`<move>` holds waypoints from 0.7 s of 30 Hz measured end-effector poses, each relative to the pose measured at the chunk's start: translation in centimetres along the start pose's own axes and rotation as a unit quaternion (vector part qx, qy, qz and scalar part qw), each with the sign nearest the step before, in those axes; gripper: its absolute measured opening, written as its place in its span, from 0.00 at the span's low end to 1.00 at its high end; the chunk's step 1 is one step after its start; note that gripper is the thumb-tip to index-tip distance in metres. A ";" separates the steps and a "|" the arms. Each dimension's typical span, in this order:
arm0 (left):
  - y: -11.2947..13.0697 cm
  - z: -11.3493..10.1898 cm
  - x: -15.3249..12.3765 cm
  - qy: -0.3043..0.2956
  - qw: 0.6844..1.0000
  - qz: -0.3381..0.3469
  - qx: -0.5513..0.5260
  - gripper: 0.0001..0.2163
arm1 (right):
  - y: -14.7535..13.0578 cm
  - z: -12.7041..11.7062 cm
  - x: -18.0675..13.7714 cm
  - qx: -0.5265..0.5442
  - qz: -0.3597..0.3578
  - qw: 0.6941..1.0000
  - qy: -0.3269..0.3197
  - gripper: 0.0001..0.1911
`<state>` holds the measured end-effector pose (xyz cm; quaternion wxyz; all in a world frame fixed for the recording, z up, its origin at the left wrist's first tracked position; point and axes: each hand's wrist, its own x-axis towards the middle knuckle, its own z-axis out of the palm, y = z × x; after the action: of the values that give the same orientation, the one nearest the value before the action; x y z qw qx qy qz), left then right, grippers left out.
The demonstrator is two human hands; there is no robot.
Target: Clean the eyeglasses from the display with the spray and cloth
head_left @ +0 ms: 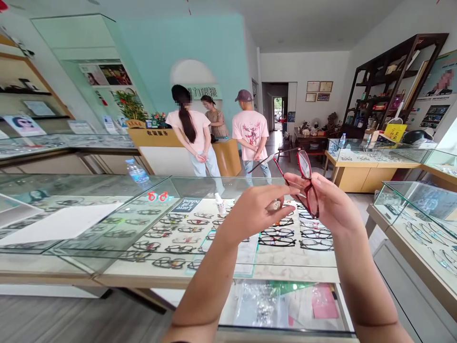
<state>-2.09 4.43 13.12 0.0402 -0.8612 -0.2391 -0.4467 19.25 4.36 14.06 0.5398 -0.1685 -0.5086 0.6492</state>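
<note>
A pair of red-framed glasses [307, 186] is held up in front of me, above a glass display counter [117, 247] filled with several rows of spectacle frames. My right hand [330, 202] grips the glasses at the front, fingers wrapped round the lower lens rim. My left hand [255, 209] pinches one red temple arm near the hinge; a ring shows on one finger. The other temple arm sticks out to the left, unfolded.
Three people stand with their backs to me at a wooden reception desk [228, 157] in the middle distance. A water bottle [136, 171] and a small spray bottle [220, 204] stand on the counter. More glass counters [410, 209] line the right side, with a dark shelf unit [389, 81] behind.
</note>
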 end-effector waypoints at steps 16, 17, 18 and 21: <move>-0.4 1.0 0.4 0.048 0.991 -0.125 -0.028 0.22 | 1.0 -0.9 0.1 0.051 -0.114 0.985 0.119 0.09; -0.1 0.6 0.4 0.026 0.988 -0.144 -0.044 0.21 | 1.1 -1.0 0.1 0.057 -0.114 0.984 0.125 0.08; 0.0 0.1 0.4 0.013 0.985 -0.160 -0.059 0.21 | 1.0 -1.1 0.2 0.059 -0.116 0.983 0.127 0.07; -0.9 -1.7 -0.3 0.037 0.974 -0.210 -0.071 0.25 | 0.7 -1.6 0.1 0.045 -0.126 0.983 0.126 0.04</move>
<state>-3.93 4.65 13.83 -0.1073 -0.7755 -0.3806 -0.4922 20.09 5.32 12.87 0.6842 -0.1592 -0.4240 0.5716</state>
